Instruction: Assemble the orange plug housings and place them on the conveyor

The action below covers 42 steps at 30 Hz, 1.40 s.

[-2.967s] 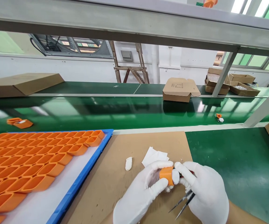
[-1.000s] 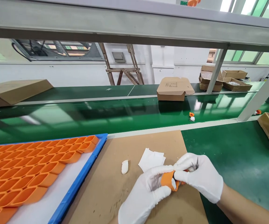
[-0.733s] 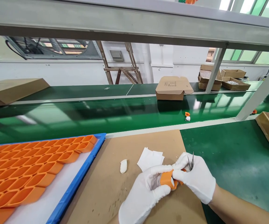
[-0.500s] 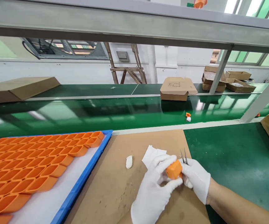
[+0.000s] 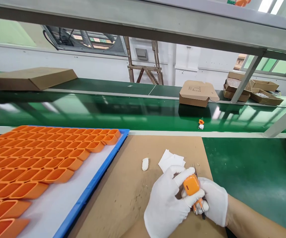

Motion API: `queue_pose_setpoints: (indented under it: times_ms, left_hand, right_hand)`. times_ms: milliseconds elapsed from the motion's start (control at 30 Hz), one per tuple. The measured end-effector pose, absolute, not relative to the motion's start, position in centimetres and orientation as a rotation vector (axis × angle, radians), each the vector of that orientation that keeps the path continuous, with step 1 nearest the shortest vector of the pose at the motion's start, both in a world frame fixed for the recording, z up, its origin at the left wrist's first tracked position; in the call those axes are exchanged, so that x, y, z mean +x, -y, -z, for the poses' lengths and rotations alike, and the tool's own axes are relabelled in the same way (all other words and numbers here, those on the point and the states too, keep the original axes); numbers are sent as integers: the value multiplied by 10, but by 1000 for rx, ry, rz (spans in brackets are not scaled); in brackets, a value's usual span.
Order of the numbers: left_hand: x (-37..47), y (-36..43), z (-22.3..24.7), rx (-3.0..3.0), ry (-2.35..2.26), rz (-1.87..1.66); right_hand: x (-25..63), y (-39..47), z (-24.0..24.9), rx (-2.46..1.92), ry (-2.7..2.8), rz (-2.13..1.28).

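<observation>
My left hand (image 5: 165,201), in a white glove, pinches an orange plug-in charger (image 5: 191,184) between thumb and fingers. A dark port slot shows on the charger's face, and two metal-tipped prongs point down toward me. Close against the charger's right side is my gloved right hand (image 5: 214,200), closed around dark tweezers (image 5: 203,215); most of their length is hidden behind the charger and fingers. White paper pieces (image 5: 170,160) lie just beyond my hands on a cardboard sheet (image 5: 133,195). Left of the paper rests a small white finger-shaped piece (image 5: 145,164).
On the left, a blue-edged tray (image 5: 93,180) bears rows of orange open sleeves (image 5: 58,175). Behind runs a glossy green belt (image 5: 143,117) with small orange and white parts (image 5: 201,124). Cardboard boxes (image 5: 195,93) stand farther back, below a metal beam (image 5: 143,24).
The charger has turned, so its slotted face and prongs now show. The tweezers' tips, plainly visible before, are now mostly behind the left fingers. My view has shifted left and tilted.
</observation>
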<state>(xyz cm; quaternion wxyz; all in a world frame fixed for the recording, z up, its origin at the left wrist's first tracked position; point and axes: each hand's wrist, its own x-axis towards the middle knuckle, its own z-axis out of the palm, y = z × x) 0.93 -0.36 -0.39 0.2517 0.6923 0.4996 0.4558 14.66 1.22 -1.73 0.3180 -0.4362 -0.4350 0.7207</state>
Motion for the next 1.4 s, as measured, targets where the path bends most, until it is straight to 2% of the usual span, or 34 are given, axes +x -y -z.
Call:
queue_pose_setpoints:
  times_ms: [100, 200, 267, 367, 467, 533, 700, 900, 1400]
  left_hand:
    - [9, 1, 3, 1826, -1363, -1344]
    - [6, -2, 7, 1817, -1363, -1342]
    - [5, -4, 11, 1754, -1350, -1301]
    - [3, -9, 14, 1478, -1275, -1160]
    - [4, -13, 11, 1266, -1157, -1071]
    - [4, -14, 9, 1269, -1167, -1084]
    - [4, -12, 13, 1452, -1350, -1146]
    - [-2, -12, 23, 1747, -1267, -1363]
    - [-1, -7, 29, 1902, -1277, -1351]
  right_hand:
    - [155, -10, 4, -1252, 1154, -1739]
    - [161, -7, -5, -1331, 1412, -1194]
    - [164, -4, -7, -1208, 1626, -885]
    - [171, -1, -6, -952, 1743, -708]
    - [183, -5, -6, -969, 1611, -508]
    - [189, -8, -7, -1001, 1497, -505]
    - [182, -3, -16, -812, 1350, -786]
    - [162, 11, -19, -858, 1567, -749]
    - [158, 11, -20, -928, 1698, -620]
